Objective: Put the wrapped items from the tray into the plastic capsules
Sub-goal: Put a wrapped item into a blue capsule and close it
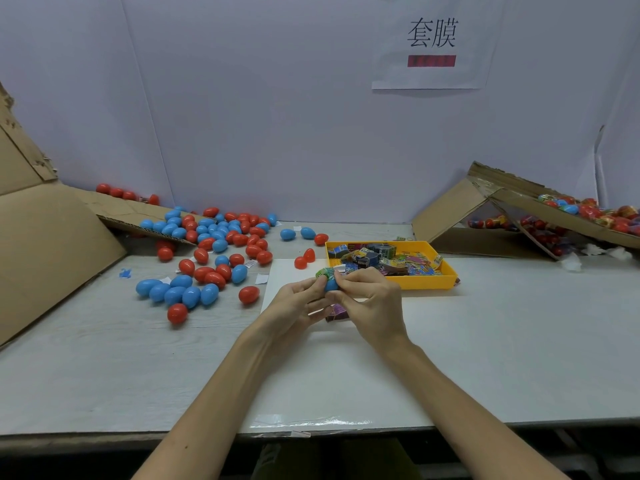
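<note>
My left hand (299,301) and my right hand (372,299) meet above the white sheet, both gripping a blue plastic capsule (331,285). A green wrapped item (325,272) sticks out of the capsule's top between my fingertips. Another wrapped item, purple (337,311), lies under my hands. Just behind them the yellow tray (446,271) holds several colourful wrapped items (384,259). Two red capsule halves (304,258) stand left of the tray.
Several red and blue capsules (211,251) lie scattered over the left of the table, spilling from a tipped cardboard box (52,237). A second cardboard box (519,216) at the back right holds film-wrapped capsules. Small paper scraps lie among the capsules.
</note>
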### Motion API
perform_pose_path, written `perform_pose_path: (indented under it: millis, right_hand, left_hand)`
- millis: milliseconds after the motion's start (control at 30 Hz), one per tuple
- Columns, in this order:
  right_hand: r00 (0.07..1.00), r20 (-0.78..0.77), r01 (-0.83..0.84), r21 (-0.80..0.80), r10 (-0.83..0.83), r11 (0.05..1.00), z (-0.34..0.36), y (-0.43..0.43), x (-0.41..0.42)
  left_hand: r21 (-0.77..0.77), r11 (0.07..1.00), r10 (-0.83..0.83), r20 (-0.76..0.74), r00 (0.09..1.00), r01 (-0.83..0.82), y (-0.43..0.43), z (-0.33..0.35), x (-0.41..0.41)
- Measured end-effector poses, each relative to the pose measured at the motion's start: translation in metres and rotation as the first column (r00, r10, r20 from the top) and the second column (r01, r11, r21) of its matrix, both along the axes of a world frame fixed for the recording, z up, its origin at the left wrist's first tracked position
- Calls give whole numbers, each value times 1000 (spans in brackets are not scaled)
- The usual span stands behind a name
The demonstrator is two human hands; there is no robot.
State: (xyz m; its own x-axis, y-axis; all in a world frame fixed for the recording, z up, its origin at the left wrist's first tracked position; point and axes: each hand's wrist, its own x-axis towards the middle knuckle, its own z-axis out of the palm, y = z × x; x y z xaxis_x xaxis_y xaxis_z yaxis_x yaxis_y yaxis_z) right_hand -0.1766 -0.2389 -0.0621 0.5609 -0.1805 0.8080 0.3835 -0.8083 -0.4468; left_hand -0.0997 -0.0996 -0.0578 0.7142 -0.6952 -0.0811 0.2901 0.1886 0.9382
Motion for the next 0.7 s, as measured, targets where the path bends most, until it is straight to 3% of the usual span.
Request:
perform_pose_path:
  millis: [433, 700]
  right_hand:
    - [993, 109, 36, 27, -39, 999, 1, -3, 0]
    - [1000, 16, -23, 46, 22, 999, 2, 1, 1]
  left_hand:
    - [-25, 996, -86, 16, 996, 87, -2, -4, -5]
    - [-39, 998, 57, -14, 998, -57, -2, 6, -5]
